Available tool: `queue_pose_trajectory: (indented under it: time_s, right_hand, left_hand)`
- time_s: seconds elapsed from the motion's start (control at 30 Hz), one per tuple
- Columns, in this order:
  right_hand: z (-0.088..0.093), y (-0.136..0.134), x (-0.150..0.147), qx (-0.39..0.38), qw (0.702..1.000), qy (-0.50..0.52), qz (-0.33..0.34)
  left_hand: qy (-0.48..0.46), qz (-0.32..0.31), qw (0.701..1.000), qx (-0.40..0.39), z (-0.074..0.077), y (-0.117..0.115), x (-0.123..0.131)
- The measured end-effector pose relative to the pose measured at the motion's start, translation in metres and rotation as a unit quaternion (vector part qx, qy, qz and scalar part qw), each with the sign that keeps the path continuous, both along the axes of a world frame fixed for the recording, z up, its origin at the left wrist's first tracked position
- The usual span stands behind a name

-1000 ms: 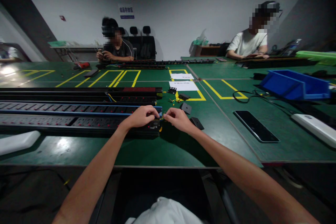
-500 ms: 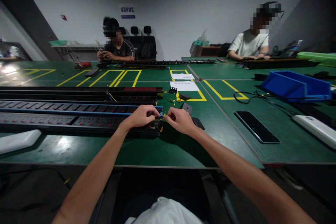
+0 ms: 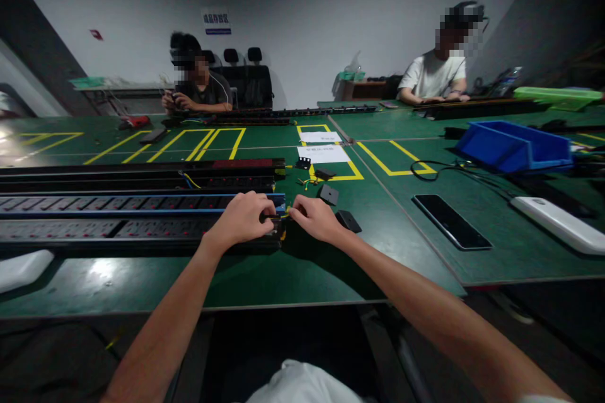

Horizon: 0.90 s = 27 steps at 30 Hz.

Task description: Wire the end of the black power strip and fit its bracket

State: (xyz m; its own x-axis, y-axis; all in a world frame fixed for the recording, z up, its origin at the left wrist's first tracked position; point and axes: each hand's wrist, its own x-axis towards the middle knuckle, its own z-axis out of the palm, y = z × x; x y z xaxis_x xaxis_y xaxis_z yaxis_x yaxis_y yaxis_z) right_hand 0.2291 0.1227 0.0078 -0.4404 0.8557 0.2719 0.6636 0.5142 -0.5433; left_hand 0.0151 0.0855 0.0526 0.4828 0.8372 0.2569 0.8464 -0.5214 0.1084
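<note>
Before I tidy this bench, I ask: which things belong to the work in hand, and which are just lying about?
Work in hand:
power strips at the left hand
yellowish wire, apparently pinched by the right hand
black blocks close by, probably

Lying about, it seems:
smartphone
white power bank, apparently
blue bin

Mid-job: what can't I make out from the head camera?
In the head view:
Thin yellow-green wire: whether the bare right hand pinches it; fingers hide the contact.
Long, blue-edged black strip: left end cut off by picture edge; part hidden by the bare left hand.
White rectangular paper sheet: print too small and blurred.
</note>
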Motion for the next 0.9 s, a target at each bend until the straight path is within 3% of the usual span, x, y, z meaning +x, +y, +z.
queue_pose_trajectory:
  time_s: [0.27,0.63,0.9]
  right_hand:
    - [-0.001,-0.001,-0.001,-0.009,1.000,-0.013,-0.009]
    - [0.000,0.000,-0.001,-0.010,1.000,-0.008,0.003]
    - [-0.001,-0.001,-0.001,-0.006,1.000,-0.011,0.009]
  left_hand:
    - [-0.008,0.043,0.999,-0.009,-0.004,-0.007,0.004]
    - [-0.011,0.032,0.999,0.003,-0.005,-0.010,0.007]
    - [-0.064,0.051,0.997,0.001,-0.015,-0.008,0.006]
